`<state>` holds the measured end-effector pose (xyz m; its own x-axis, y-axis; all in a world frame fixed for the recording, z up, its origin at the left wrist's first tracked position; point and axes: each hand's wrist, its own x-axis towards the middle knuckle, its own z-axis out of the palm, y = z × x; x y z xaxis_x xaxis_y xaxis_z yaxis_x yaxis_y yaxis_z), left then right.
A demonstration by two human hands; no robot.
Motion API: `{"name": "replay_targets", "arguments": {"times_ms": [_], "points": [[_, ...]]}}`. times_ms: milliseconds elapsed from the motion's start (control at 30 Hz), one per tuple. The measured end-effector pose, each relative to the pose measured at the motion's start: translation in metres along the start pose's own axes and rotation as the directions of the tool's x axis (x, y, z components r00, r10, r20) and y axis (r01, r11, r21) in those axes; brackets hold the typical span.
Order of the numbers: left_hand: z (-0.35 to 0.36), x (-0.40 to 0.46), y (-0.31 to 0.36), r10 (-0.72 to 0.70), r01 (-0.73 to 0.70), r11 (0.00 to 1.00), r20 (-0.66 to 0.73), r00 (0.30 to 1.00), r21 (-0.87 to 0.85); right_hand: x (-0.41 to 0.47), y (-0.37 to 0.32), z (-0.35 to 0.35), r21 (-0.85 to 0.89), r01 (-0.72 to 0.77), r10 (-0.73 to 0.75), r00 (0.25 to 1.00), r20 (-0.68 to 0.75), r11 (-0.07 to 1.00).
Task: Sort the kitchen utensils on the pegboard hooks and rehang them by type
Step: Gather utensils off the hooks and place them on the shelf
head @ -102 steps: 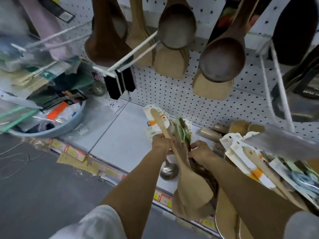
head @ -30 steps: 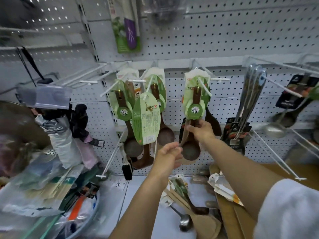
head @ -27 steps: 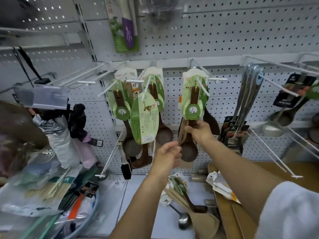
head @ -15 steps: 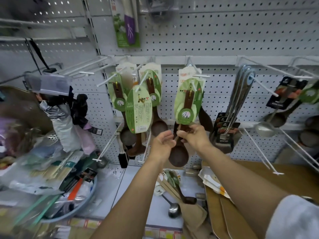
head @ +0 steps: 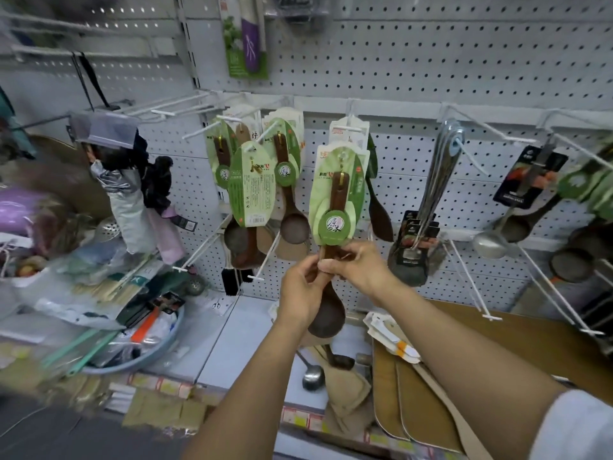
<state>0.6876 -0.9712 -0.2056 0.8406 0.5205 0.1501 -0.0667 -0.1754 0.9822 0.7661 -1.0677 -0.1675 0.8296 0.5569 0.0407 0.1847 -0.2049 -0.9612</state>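
Note:
A dark wooden spoon (head: pixel 326 313) with a green leaf-shaped card (head: pixel 336 197) hangs in front of the white pegboard (head: pixel 431 71), its card top at a white hook (head: pixel 356 127). My left hand (head: pixel 300 290) and my right hand (head: pixel 356 268) both grip the spoon's handle just below the card. The bowl shows under my left hand. More carded wooden spoons (head: pixel 288 194) hang on hooks to the left. Steel ladles (head: pixel 438 190) hang on a hook to the right.
Long bare hooks (head: pixel 471 277) jut out at lower right. On the shelf lie a loose steel spoon (head: pixel 311 376), wooden spatulas (head: pixel 345 390) and wooden boards (head: pixel 414 403). A grey basin (head: pixel 146 353) of mixed packaged goods sits at left beside hanging bags (head: pixel 129 200).
I lifted my view from the shelf pile to the pegboard. My left hand rose and joined my right hand on the hanging spoon's handle.

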Motion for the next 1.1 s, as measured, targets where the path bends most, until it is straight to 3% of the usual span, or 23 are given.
{"name": "replay_targets", "arguments": {"times_ms": [133, 267, 400, 567, 733, 1100], "points": [[-0.003, -0.010, -0.004, 0.013, -0.008, 0.994, -0.048, 0.999, 0.111, -0.010, -0.002, 0.001, 0.013, 0.026, -0.027, 0.998, 0.055, 1.000], [-0.003, -0.020, -0.001, 0.014, -0.014, 1.000, -0.085, 0.996, -0.007, -0.014, -0.003, 0.008, 0.044, 0.093, -0.096, 0.993, 0.072, 0.995], [-0.004, -0.023, 0.000, -0.005, -0.007, 0.996, -0.134, 0.991, -0.093, -0.011, -0.008, 0.007, 0.127, 0.034, -0.047, 0.994, 0.100, 0.991], [-0.010, -0.019, -0.004, -0.039, 0.031, 0.998, -0.152, 0.988, -0.055, 0.015, 0.003, -0.004, 0.132, -0.099, 0.110, 0.991, -0.079, 0.986], [-0.019, -0.007, -0.010, -0.063, 0.066, 0.998, -0.135, 0.989, 0.015, 0.062, 0.019, -0.016, 0.099, -0.270, 0.287, 0.915, -0.282, 0.958], [-0.024, 0.020, -0.027, 0.031, -0.010, 0.971, -0.082, 0.996, 0.241, 0.142, 0.005, -0.006, 0.021, -0.313, 0.301, 0.890, -0.343, 0.950]]}}
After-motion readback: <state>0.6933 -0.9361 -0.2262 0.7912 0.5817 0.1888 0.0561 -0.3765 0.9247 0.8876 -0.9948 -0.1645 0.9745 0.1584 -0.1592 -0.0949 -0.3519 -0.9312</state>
